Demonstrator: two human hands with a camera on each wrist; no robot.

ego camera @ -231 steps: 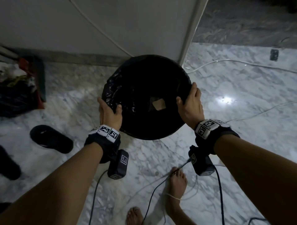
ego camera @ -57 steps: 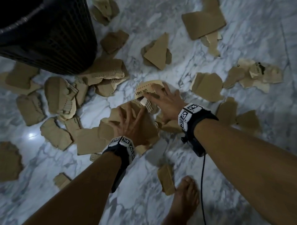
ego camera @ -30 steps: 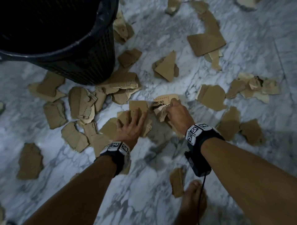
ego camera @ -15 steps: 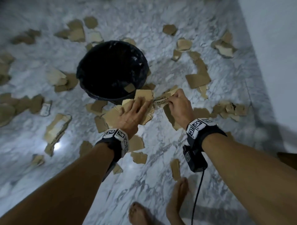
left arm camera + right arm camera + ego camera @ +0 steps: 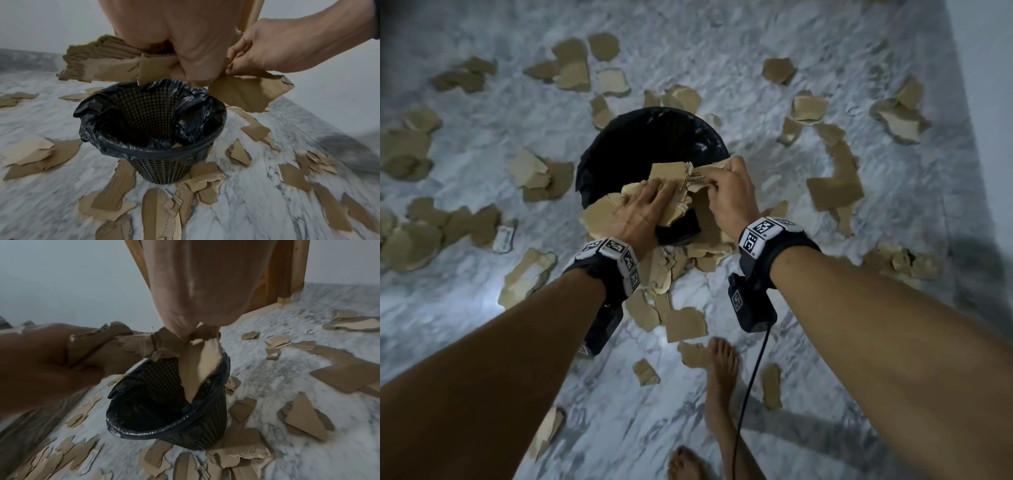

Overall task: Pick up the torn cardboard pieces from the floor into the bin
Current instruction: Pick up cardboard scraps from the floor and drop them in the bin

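Observation:
A black mesh bin (image 5: 640,118) with a black liner stands on the marble floor amid torn brown cardboard. My left hand (image 5: 661,186) holds a stack of cardboard pieces (image 5: 602,212) over the bin's near rim, fingers flat on top and thumb beneath in the left wrist view (image 5: 185,71). My right hand (image 5: 714,181) pinches more pieces (image 5: 698,178) just beside it. In the right wrist view one pinched piece (image 5: 197,366) hangs down into the bin (image 5: 144,433). A small scrap shows inside the bin (image 5: 176,145).
Several loose cardboard pieces (image 5: 835,192) lie all around the bin and near my bare feet (image 5: 717,370). A white wall (image 5: 989,102) runs along the right. A wooden door frame (image 5: 287,272) stands behind. A cable (image 5: 753,370) hangs from my right wrist.
Both hands gathered cardboard from the floor, lifted it and carried it from beside the bin to over its mouth. The view has risen, so more floor shows.

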